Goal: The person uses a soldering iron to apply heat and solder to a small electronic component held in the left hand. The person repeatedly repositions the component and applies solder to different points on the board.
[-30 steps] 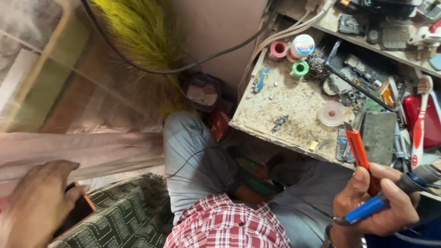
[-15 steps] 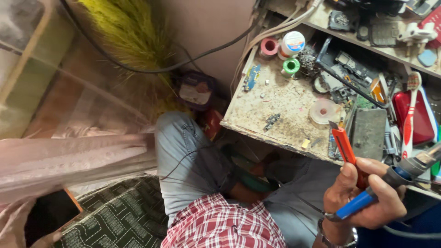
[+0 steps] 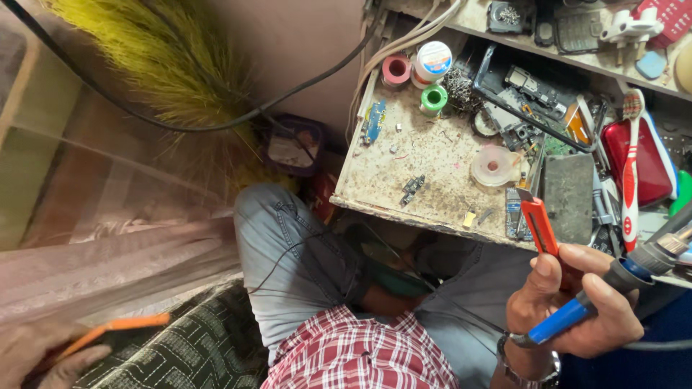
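My right hand [image 3: 569, 306] clamps a soldering iron [image 3: 598, 299] and red knife [image 3: 539, 227] together, freeing my left hand [image 3: 43, 356], which pinches an orange stick [image 3: 115, 328].

- The left hand [image 3: 43, 356] is blurred and cut off by the bottom left corner, so its grip on the thin orange tool [image 3: 115, 328] cannot be told.
- The tip of the soldering iron [image 3: 613, 288] leaves the picture at the right edge.
- The lower part of the orange cutter [image 3: 539, 227] is hidden inside the right hand [image 3: 569, 310].
- The wrist of this hand is cut off by the bottom edge.
- The small parts on the dirty workbench [image 3: 425, 166] are too small to tell.
- The shelf [image 3: 577, 36] above is cut off by the top edge.
- The black cable [image 3: 216, 122] leaves the picture at the top left corner.
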